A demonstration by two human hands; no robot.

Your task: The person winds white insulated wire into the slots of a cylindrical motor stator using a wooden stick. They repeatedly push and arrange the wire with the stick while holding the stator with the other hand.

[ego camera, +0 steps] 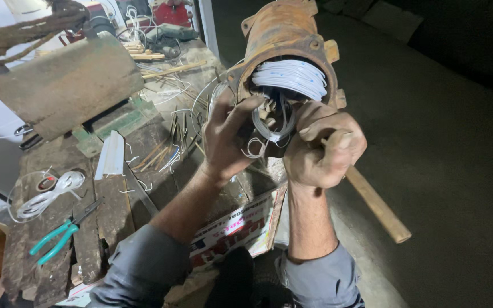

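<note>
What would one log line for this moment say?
left hand: fingers on white wire coil | right hand: gripping wooden handle | coil in rusty motor housing | pliers on bench

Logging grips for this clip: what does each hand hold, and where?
Right hand grips a wooden stick at its upper end; left hand fingers the white wire.

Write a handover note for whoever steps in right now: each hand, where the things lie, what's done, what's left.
Left hand: open, fingers spread on the white wire coils at the mouth of the rusty motor housing.
Right hand: fist shut on a wooden stick, its tip hidden at the housing mouth.
Bench: green-handled pliers, a loose bundle of white wire, thin wooden strips.
Done: coils sit inside the housing.
Left: a few loops hang out of the opening, not yet tucked in.
</note>
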